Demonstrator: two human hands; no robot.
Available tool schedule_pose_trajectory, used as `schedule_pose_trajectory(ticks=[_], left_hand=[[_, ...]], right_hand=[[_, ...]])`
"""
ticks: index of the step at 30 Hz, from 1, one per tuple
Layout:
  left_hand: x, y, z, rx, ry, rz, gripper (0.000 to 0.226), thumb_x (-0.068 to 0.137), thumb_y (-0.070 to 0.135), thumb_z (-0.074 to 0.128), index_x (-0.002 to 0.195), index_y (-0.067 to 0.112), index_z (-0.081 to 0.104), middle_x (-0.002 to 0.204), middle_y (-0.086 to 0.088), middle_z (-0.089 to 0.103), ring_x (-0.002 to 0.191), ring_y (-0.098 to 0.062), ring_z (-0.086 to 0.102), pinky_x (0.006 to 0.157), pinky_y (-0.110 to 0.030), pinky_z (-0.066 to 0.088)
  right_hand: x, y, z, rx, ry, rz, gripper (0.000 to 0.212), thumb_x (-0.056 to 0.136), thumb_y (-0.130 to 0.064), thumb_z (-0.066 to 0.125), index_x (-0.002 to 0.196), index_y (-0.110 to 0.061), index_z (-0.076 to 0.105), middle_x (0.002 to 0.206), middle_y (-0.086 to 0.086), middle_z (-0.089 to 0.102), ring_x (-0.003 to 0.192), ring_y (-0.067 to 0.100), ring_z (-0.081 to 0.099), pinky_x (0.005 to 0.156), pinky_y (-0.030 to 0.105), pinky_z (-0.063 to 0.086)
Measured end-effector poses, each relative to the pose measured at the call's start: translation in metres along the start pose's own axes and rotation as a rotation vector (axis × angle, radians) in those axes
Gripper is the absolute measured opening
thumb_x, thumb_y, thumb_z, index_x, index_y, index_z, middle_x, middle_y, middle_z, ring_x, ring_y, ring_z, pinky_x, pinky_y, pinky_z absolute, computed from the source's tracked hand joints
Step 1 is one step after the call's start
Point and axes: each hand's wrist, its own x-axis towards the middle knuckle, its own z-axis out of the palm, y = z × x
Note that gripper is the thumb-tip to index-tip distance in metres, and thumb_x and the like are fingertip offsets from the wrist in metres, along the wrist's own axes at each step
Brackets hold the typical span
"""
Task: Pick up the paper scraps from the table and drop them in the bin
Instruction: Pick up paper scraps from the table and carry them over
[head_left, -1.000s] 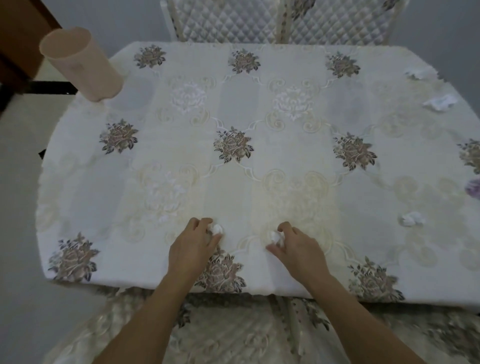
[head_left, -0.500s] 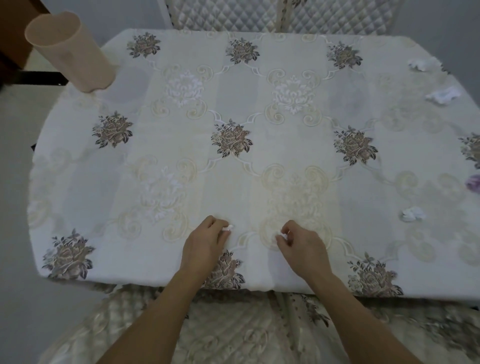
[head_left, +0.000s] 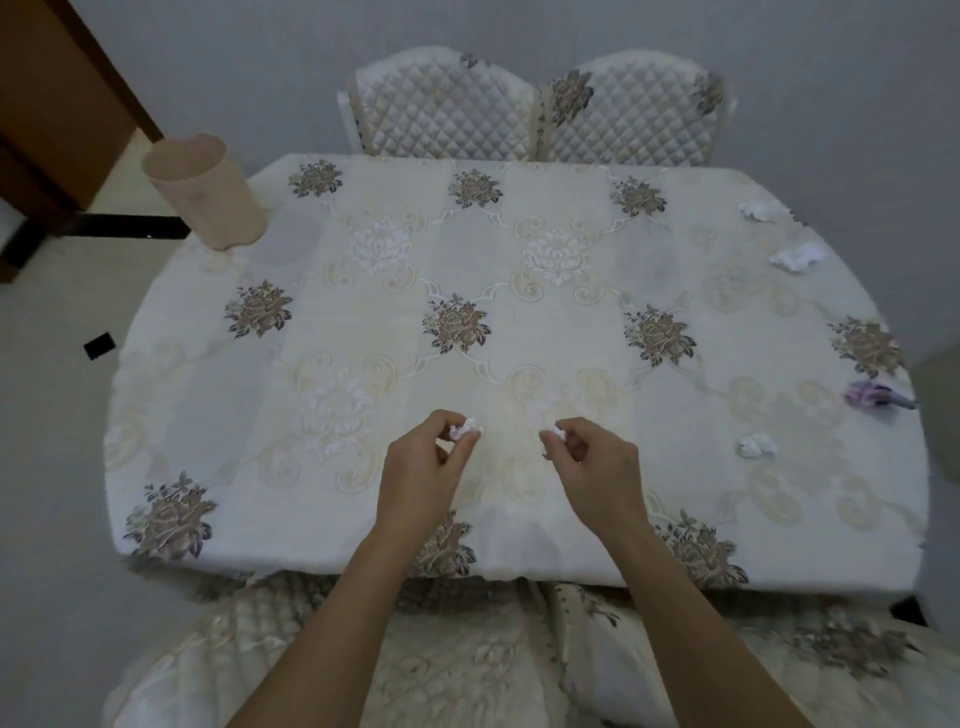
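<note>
The middle of the floral cream tablecloth (head_left: 519, 312) lies bare, open to any reach. The tall pink plastic bin (head_left: 205, 189) stands at the far left corner (nothing near it). Crumpled white paper scraps (head_left: 757, 446) dot the right edge, well apart.

Centre of the frame: our left hand (head_left: 423, 467) pinches a white paper scrap (head_left: 466, 429); our right hand (head_left: 597, 467) pinches a second scrap (head_left: 552, 434), both above the floral tablecloth (head_left: 519, 312). Upper left: a beige bin (head_left: 208, 192) stands on the table corner. Right side: three white scraps (head_left: 761, 210) (head_left: 797, 256) (head_left: 757, 445) and a purple scrap (head_left: 872, 395) lie apart on the cloth.
</note>
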Motion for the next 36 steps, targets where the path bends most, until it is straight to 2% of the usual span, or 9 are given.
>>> schedule_pose_trajectory(ticks=[3, 8, 12, 18, 22, 25, 29, 33, 36], left_hand=[[-0.009, 0.020, -0.012, -0.043, 0.052, 0.015, 0.012, 0.093, 0.042, 0.063, 0.085, 0.032, 0.063, 0.085, 0.015, 0.060, 0.055, -0.017, 0.060, 0.051, -0.028, 0.045], [-0.033, 0.035, -0.034, -0.065, 0.147, 0.027, 0.012, 0.092, 0.042, 0.064, 0.084, 0.033, 0.063, 0.083, 0.013, 0.060, 0.054, -0.016, 0.059, 0.051, -0.027, 0.044], [-0.059, 0.033, -0.056, -0.042, 0.238, -0.005, 0.015, 0.093, 0.043, 0.063, 0.083, 0.031, 0.062, 0.082, 0.011, 0.058, 0.053, -0.016, 0.057, 0.050, -0.025, 0.042], [-0.122, 0.001, -0.114, 0.019, 0.473, -0.135, 0.022, 0.094, 0.048, 0.059, 0.085, 0.028, 0.062, 0.077, 0.006, 0.058, 0.054, -0.022, 0.057, 0.050, -0.031, 0.042], [-0.181, -0.024, -0.162, 0.040, 0.675, -0.255, 0.011, 0.092, 0.043, 0.062, 0.087, 0.033, 0.065, 0.069, 0.002, 0.062, 0.053, -0.018, 0.058, 0.053, -0.027, 0.047], [-0.220, -0.039, -0.196, 0.039, 0.788, -0.343, 0.009, 0.092, 0.043, 0.063, 0.086, 0.036, 0.066, 0.070, 0.003, 0.064, 0.057, -0.019, 0.061, 0.056, -0.035, 0.051], [-0.264, -0.059, -0.234, 0.029, 0.931, -0.427, 0.011, 0.091, 0.041, 0.066, 0.085, 0.032, 0.066, 0.078, 0.005, 0.064, 0.059, -0.026, 0.061, 0.056, -0.037, 0.051], [-0.296, -0.091, -0.275, 0.000, 0.995, -0.486, 0.017, 0.090, 0.042, 0.066, 0.084, 0.026, 0.067, 0.080, 0.003, 0.062, 0.062, -0.032, 0.060, 0.056, -0.036, 0.049], [-0.312, -0.125, -0.315, -0.024, 1.022, -0.507, 0.026, 0.088, 0.048, 0.065, 0.085, 0.023, 0.067, 0.078, -0.001, 0.062, 0.064, -0.035, 0.060, 0.057, -0.039, 0.050]], right_hand=[[-0.004, -0.020, -0.011, 0.100, 0.032, -0.021, 0.004, 0.090, -0.037, 0.066, 0.089, -0.034, 0.069, 0.063, -0.015, 0.070, 0.064, 0.003, 0.069, 0.068, 0.037, 0.060], [-0.023, -0.047, -0.017, 0.196, 0.041, -0.111, 0.012, 0.088, -0.043, 0.063, 0.078, -0.050, 0.060, 0.070, -0.026, 0.068, 0.067, 0.003, 0.071, 0.065, 0.043, 0.061], [-0.037, -0.067, -0.004, 0.236, -0.036, -0.157, 0.010, 0.087, -0.045, 0.063, 0.077, -0.049, 0.062, 0.068, -0.021, 0.069, 0.068, 0.006, 0.071, 0.066, 0.044, 0.061], [-0.062, -0.105, 0.047, 0.275, -0.253, -0.261, 0.008, 0.089, -0.039, 0.066, 0.081, -0.040, 0.067, 0.067, -0.014, 0.070, 0.064, 0.008, 0.069, 0.067, 0.044, 0.060], [-0.098, -0.142, 0.096, 0.289, -0.431, -0.314, 0.006, 0.089, -0.036, 0.066, 0.084, -0.035, 0.070, 0.065, -0.007, 0.070, 0.065, 0.014, 0.070, 0.072, 0.047, 0.059], [-0.128, -0.169, 0.128, 0.273, -0.555, -0.401, 0.006, 0.089, -0.032, 0.067, 0.091, -0.029, 0.072, 0.068, -0.004, 0.070, 0.064, 0.015, 0.069, 0.073, 0.045, 0.058], [-0.163, -0.200, 0.168, 0.206, -0.621, -0.565, 0.010, 0.089, -0.031, 0.068, 0.095, -0.026, 0.074, 0.063, -0.012, 0.065, 0.063, 0.002, 0.062, 0.066, 0.027, 0.050], [-0.196, -0.234, 0.214, 0.202, -0.751, -0.555, 0.013, 0.089, -0.035, 0.066, 0.096, -0.028, 0.075, 0.064, -0.009, 0.067, 0.067, 0.011, 0.067, 0.071, 0.035, 0.056], [-0.218, -0.264, 0.259, 0.192, -0.794, -0.580, 0.019, 0.088, -0.042, 0.059, 0.084, -0.028, 0.070, 0.059, -0.009, 0.065, 0.057, 0.006, 0.064, 0.062, 0.029, 0.050]])
